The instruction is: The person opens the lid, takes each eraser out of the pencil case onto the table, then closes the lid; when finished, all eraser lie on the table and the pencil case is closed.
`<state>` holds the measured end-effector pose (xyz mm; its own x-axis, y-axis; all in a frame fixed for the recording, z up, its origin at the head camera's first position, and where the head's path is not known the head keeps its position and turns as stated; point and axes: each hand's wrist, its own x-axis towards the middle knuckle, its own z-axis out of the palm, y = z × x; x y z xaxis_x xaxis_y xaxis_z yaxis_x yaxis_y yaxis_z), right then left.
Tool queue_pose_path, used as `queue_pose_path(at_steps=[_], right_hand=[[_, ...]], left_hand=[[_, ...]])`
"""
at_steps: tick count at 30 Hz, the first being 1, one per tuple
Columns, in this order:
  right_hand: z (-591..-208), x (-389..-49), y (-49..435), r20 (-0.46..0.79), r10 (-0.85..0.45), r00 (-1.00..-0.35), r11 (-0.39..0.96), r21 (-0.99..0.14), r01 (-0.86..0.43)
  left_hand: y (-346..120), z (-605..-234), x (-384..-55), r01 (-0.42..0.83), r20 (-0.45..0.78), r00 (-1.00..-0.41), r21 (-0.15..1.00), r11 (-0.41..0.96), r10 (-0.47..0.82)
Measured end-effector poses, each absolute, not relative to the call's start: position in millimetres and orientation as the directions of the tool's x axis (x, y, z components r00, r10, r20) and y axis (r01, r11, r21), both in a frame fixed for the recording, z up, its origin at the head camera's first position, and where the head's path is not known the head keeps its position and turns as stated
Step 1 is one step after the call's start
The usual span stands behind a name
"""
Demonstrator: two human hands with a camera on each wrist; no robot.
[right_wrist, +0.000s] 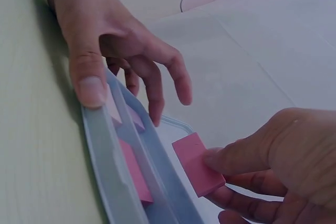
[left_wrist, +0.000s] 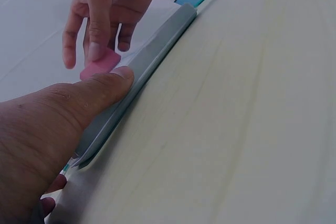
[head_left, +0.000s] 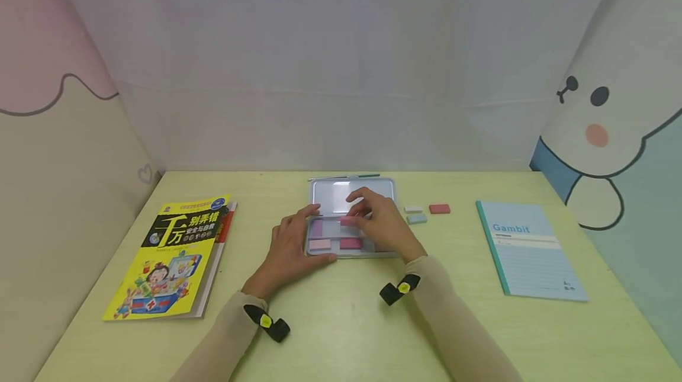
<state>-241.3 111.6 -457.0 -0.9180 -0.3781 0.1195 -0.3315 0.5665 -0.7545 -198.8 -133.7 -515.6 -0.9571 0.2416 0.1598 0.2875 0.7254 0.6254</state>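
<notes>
A shallow metal tin (head_left: 354, 254) lies on the table with its lid (head_left: 325, 189) folded back. My left hand (head_left: 290, 246) grips its left end, thumb on the near rim and fingers around the side. Pinched between thumb and fingers of my right hand (head_left: 380, 225) is a small pink rectangular block (right_wrist: 197, 163), over the tin's far row. Inside the tin sit a light pink block (head_left: 319, 244), a darker pink block (head_left: 350, 244) and a lilac block (head_left: 316, 228). My right hand hides the tin's right part.
Right of the tin lie white (head_left: 412, 209), light blue (head_left: 417, 218) and red (head_left: 439, 209) blocks. A slim brush-like stick (head_left: 346, 177) is behind the lid. A yellow book (head_left: 170, 263) overlaps another at left; a blue notebook (head_left: 530, 252) lies at right.
</notes>
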Motion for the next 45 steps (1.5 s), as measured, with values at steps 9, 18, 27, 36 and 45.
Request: queue_pose_path(at_steps=[9,18,27,36,45], right_hand=[[-438.0,-251.5,151.0,0.022,-0.432,-0.901,0.588,-0.751,-0.3],[-428.1,-257.7,190.4,-0.069,-0.48,-0.874,0.605,-0.748,-0.274],[-423.4,-261.4,225.8,-0.145,-0.448,-0.882,0.664,-0.714,-0.22],[-416.5,-256.0,249.9,-0.215,-0.399,-0.892,0.679,-0.723,-0.13],[-419.4,-256.8,277.0,-0.24,-0.366,-0.899,0.724,-0.681,-0.113]], left_hand=[[-134.2,-518.0,-199.2,0.284,0.157,-0.958,0.617,0.734,0.24],[-134.6,-517.8,-199.7,0.285,0.156,-0.958,0.624,0.728,0.241],[-134.2,-518.4,-199.6,0.271,0.14,-0.961,0.63,0.728,0.237],[-134.0,-516.8,-199.8,0.271,0.138,-0.961,0.633,0.725,0.239],[-133.6,-516.7,-199.1,0.28,0.156,-0.96,0.62,0.733,0.235]])
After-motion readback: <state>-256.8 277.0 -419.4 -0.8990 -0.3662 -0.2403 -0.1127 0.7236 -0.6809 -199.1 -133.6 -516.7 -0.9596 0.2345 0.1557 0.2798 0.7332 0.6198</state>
